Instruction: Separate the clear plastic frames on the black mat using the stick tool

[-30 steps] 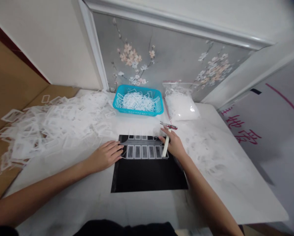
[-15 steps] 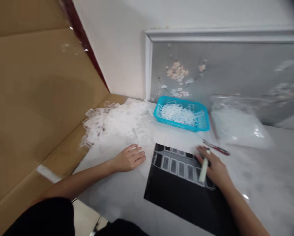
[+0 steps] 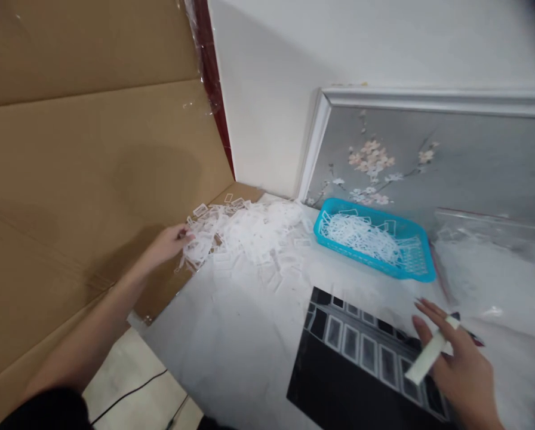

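Note:
At the left edge of a loose pile of thin white rectangular frames [image 3: 258, 230], my left hand [image 3: 172, 243] has its fingers curled in against the pieces. What is between those fingertips is hidden. My right hand [image 3: 462, 358] grips a flat pale stick [image 3: 431, 353] with a dark end, slanting down toward the black sheet [image 3: 339, 382]. That sheet lies flat on the table, and rows of rectangular frames [image 3: 368, 352] are set across its upper part. The right fingertips hover by the sheet's upper right side.
A blue plastic basket [image 3: 431, 263] of similar white pieces stands behind the sheet. To its right lies a clear bag [image 3: 495, 275] of white contents. Cardboard [image 3: 92, 149] walls the left side, and a framed floral panel [image 3: 473, 149] leans behind.
My left hand has gone from the tabletop left of the sheet out to the pile's left edge. The right hand still holds the stick, now angled more sideways. The view has shifted left.

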Demonstrator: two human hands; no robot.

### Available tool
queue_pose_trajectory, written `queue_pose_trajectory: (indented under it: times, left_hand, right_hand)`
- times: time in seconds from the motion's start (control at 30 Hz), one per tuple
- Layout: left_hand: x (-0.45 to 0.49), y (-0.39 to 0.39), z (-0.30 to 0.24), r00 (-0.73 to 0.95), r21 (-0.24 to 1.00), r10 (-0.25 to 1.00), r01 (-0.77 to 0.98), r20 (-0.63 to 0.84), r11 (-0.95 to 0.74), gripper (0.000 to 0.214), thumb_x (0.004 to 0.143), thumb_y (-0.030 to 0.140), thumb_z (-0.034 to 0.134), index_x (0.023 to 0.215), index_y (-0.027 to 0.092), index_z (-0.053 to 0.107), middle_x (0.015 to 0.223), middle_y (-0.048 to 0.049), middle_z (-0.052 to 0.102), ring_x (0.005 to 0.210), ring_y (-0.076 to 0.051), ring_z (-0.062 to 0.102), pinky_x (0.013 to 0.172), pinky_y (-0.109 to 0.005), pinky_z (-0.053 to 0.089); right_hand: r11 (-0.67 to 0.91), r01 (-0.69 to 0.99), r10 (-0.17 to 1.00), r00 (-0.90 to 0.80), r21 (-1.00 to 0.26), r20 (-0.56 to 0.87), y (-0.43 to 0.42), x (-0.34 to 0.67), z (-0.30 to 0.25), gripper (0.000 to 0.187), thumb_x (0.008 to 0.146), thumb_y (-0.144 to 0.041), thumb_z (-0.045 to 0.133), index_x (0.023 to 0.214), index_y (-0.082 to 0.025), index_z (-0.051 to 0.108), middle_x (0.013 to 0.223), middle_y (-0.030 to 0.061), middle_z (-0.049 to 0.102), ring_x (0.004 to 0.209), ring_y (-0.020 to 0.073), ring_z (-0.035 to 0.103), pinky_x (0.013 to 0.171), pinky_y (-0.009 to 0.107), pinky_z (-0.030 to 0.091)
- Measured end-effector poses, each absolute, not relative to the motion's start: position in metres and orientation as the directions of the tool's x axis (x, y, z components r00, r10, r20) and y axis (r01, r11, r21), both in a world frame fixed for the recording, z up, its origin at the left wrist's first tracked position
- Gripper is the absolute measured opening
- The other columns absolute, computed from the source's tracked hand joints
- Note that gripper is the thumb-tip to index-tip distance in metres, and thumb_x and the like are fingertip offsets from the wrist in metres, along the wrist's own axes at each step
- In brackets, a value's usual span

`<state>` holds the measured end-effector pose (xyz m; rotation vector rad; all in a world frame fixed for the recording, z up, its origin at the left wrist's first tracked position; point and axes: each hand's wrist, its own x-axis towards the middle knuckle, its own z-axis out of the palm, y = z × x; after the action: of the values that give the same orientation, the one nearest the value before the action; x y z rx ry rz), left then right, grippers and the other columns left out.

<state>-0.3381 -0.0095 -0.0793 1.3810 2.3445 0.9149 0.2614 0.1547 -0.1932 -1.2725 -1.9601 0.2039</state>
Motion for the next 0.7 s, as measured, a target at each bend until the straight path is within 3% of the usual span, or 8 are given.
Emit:
queue_pose_trajectory:
  times: [0.17, 0.27, 0.33, 0.43, 0.53, 0.6, 0.7]
  left_hand:
    - [-0.334, 0.001, 0.0, -0.415, 0.799, 0.882, 0.596, 0.222, 0.08, 0.034, 0.096, 0.052, 0.05, 0.095, 0.018, 0.052, 0.113, -0.0098, 0.069, 0.096, -0.018, 0.066, 0.082, -0.033, 0.055]
    - [-0.313, 0.01, 0.044, -0.331, 0.889, 0.879, 0.417, 0.344, -0.191, 0.028, 0.097, 0.044, 0.055, 0.095, 0.016, 0.051, 0.112, -0.0099, 0.07, 0.095, -0.019, 0.069, 0.077, -0.035, 0.059]
    - [-0.297, 0.018, 0.07, -0.271, 0.872, 0.848, 0.326, 0.456, -0.365, 0.023, 0.098, 0.037, 0.055, 0.095, 0.015, 0.052, 0.111, -0.0088, 0.07, 0.097, -0.021, 0.069, 0.079, -0.039, 0.06]
    - [-0.285, 0.035, 0.108, -0.27, 0.741, 0.698, 0.361, 0.664, -0.566, 0.017, 0.102, 0.03, 0.049, 0.1, 0.013, 0.048, 0.113, -0.005, 0.068, 0.102, -0.022, 0.07, 0.086, -0.045, 0.058]
    - [-0.302, 0.063, 0.151, -0.387, 0.663, 0.539, 0.487, 0.748, -0.569, 0.013, 0.105, 0.022, 0.035, 0.11, 0.01, 0.038, 0.113, -0.0018, 0.064, 0.102, -0.021, 0.07, 0.085, -0.046, 0.053]
    - [-0.323, 0.085, 0.181, -0.396, 0.67, 0.548, 0.534, 0.737, -0.516, 0.015, 0.104, 0.018, 0.027, 0.116, 0.01, 0.03, 0.122, -0.0032, 0.061, 0.106, -0.02, 0.068, 0.083, -0.041, 0.052]
    - [-0.349, 0.115, 0.22, -0.415, 0.621, 0.464, 0.575, 0.783, -0.533, 0.014, 0.105, 0.02, 0.024, 0.114, 0.01, 0.025, 0.13, -0.0087, 0.059, 0.105, -0.016, 0.068, 0.082, -0.031, 0.053]
  right_hand:
    - [0.681, 0.534, 0.717, -0.345, -0.501, 0.606, 0.154, 0.193, -0.147, 0.034, 0.092, -0.042, 0.059, 0.124, -0.032, 0.064, 0.135, 0.0082, 0.064, 0.124, 0.0331, 0.061, 0.105, 0.054, 0.049]
    - [0.761, 0.42, 0.647, -0.427, -0.495, 0.632, 0.15, 0.143, -0.115, 0.032, 0.093, -0.037, 0.058, 0.124, -0.03, 0.064, 0.133, 0.0098, 0.064, 0.125, 0.0322, 0.06, 0.105, 0.055, 0.049]
    - [0.793, 0.351, 0.609, -0.487, -0.498, 0.626, 0.146, 0.112, -0.096, 0.034, 0.094, -0.036, 0.058, 0.128, -0.029, 0.061, 0.136, 0.0107, 0.062, 0.127, 0.0315, 0.058, 0.105, 0.055, 0.049]
    - [0.834, 0.262, 0.539, -0.571, -0.485, 0.619, 0.14, 0.078, -0.076, 0.037, 0.095, -0.034, 0.058, 0.131, -0.027, 0.059, 0.141, 0.0112, 0.058, 0.132, 0.0296, 0.054, 0.108, 0.053, 0.048]
    - [0.858, 0.228, 0.49, -0.634, -0.46, 0.599, 0.137, 0.065, -0.068, 0.036, 0.095, -0.034, 0.057, 0.131, -0.026, 0.059, 0.141, 0.0112, 0.059, 0.133, 0.029, 0.053, 0.107, 0.052, 0.048]
    - [0.851, 0.244, 0.499, -0.652, -0.466, 0.571, 0.138, 0.068, -0.07, 0.036, 0.095, -0.034, 0.057, 0.13, -0.027, 0.06, 0.14, 0.0112, 0.059, 0.132, 0.0293, 0.055, 0.106, 0.052, 0.049]
    - [0.813, 0.294, 0.555, -0.655, -0.504, 0.514, 0.139, 0.086, -0.079, 0.035, 0.095, -0.036, 0.057, 0.129, -0.026, 0.061, 0.139, 0.0115, 0.061, 0.13, 0.0298, 0.057, 0.105, 0.052, 0.05]
